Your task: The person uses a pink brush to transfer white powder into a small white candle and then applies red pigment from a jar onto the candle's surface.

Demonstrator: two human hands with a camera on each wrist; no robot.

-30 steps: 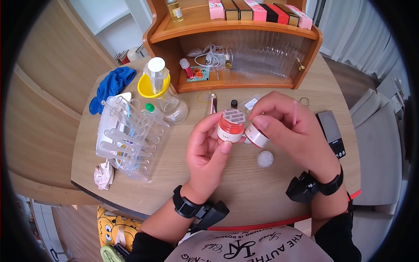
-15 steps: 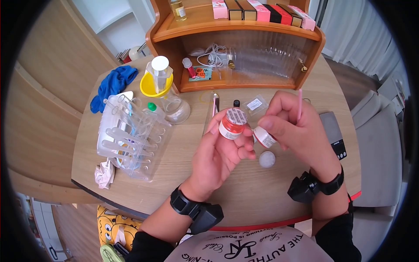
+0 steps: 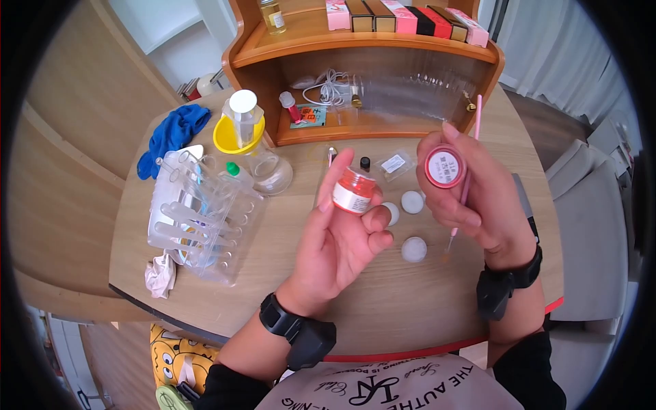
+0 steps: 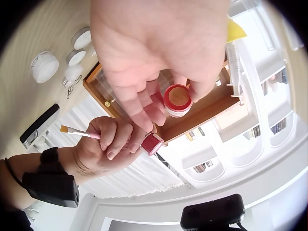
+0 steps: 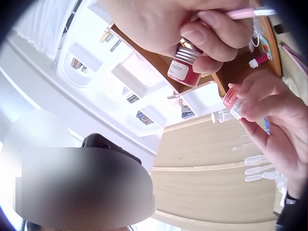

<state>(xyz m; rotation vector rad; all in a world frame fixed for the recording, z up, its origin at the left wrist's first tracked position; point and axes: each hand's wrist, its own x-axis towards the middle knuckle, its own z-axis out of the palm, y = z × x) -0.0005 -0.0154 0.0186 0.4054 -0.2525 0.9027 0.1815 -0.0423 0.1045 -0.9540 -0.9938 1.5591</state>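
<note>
My left hand [image 3: 335,246] grips a small jar of orange-red content [image 3: 353,191] with a white label, between thumb and fingers; its other fingers are spread. My right hand [image 3: 482,195] holds a second red jar [image 3: 445,166], its round labelled end facing the head camera. A pink brush [image 3: 477,123] is also tucked in the right hand, its bristles [image 4: 64,129] free in the left wrist view. In the right wrist view the second jar [image 5: 184,67] shows a silver threaded lid. The two jars are apart.
Three round white pieces, one of them a lid [image 3: 413,249], lie between and below the hands. A clear rack with pipettes [image 3: 205,225], a yellow funnel [image 3: 236,133] and a blue cloth [image 3: 174,137] are at left. A wooden cabinet [image 3: 369,133] stands behind; a dark scale lies right.
My right hand has moved right and up, away from the left one, and turned its jar so the labelled end shows. The brush has swung with it. My left hand has tilted its jar.
</note>
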